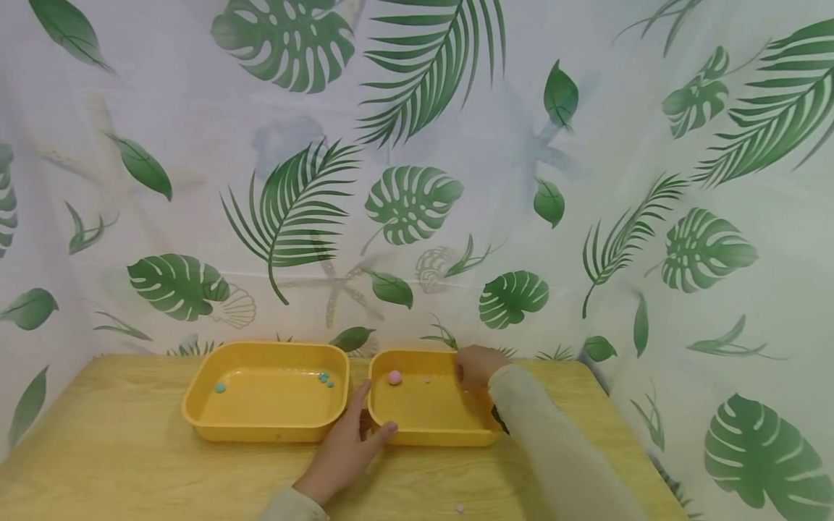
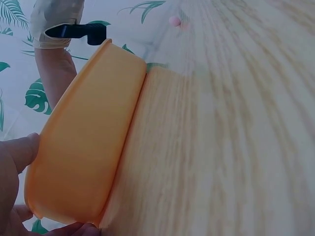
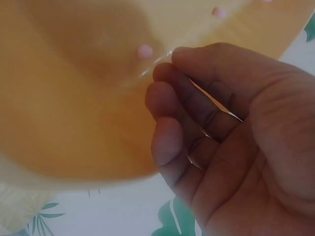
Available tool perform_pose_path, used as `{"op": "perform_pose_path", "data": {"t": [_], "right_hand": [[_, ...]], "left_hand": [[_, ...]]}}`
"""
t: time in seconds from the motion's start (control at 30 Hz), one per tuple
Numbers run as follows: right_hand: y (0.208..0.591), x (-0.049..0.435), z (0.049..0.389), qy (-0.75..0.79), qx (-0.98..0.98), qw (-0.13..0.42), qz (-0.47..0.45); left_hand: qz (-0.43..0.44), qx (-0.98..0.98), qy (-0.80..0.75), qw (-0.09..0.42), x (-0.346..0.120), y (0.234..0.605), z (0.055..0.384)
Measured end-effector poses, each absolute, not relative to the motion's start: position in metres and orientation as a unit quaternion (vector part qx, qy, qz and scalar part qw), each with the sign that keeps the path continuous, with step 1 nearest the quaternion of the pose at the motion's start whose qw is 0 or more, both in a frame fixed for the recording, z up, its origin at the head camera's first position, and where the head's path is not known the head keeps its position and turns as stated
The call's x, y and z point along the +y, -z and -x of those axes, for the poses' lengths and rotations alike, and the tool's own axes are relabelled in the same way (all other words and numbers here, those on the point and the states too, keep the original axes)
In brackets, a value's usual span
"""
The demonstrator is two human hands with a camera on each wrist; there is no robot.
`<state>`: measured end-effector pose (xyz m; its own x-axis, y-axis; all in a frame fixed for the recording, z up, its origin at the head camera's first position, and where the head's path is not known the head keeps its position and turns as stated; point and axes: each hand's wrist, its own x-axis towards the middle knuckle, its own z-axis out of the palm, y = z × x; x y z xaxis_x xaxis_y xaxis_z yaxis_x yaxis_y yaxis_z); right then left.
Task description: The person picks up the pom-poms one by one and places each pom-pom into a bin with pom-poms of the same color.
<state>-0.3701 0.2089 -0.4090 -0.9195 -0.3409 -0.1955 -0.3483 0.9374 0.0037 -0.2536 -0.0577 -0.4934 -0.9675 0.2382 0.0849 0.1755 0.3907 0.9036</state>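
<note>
My left hand (image 1: 342, 452) grips the near left corner of the right-hand yellow tray (image 1: 436, 437), thumb at its rim; the left wrist view shows the tray's outer side (image 2: 91, 128). Over the far right part of that tray reaches my right hand (image 1: 478, 367). In the right wrist view its fingers (image 3: 165, 140) are loosely bent, with nothing visible between them. Just beyond the fingertips lies a small pink ball (image 3: 145, 51). A larger pink ball (image 1: 394, 378) and a tiny pink one (image 1: 427, 380) are also inside this tray.
To the left stands another yellow tray (image 1: 260, 434) with a blue ball (image 1: 220, 388) at its left and several smaller blue balls (image 1: 324, 378) at its right. A small pink ball (image 1: 460, 509) lies on the wooden table (image 1: 130, 463) near its front. Leaf-printed cloth (image 1: 417, 108) hangs behind.
</note>
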Motion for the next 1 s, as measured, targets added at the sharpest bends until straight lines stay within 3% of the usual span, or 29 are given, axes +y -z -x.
{"op": "perform_pose_path", "data": {"t": [0.3, 0.47, 0.7, 1.0], "right_hand": [[0.409, 0.227, 0.376, 0.017, 0.979, 0.109, 0.169], [0.391, 0.233, 0.368, 0.044, 0.975, 0.098, 0.195], [0.363, 0.234, 0.332, 0.123, 0.964, 0.026, 0.235], [0.378, 0.24, 0.277, 0.186, 0.951, -0.053, 0.239]], "left_hand": [[-0.123, 0.835, -0.535, 0.034, -0.054, 0.492, 0.253], [-0.121, 0.837, -0.533, 0.033, -0.053, 0.492, 0.253], [-0.118, 0.838, -0.531, 0.03, -0.053, 0.492, 0.252], [-0.111, 0.84, -0.531, 0.026, -0.055, 0.498, 0.254]]}}
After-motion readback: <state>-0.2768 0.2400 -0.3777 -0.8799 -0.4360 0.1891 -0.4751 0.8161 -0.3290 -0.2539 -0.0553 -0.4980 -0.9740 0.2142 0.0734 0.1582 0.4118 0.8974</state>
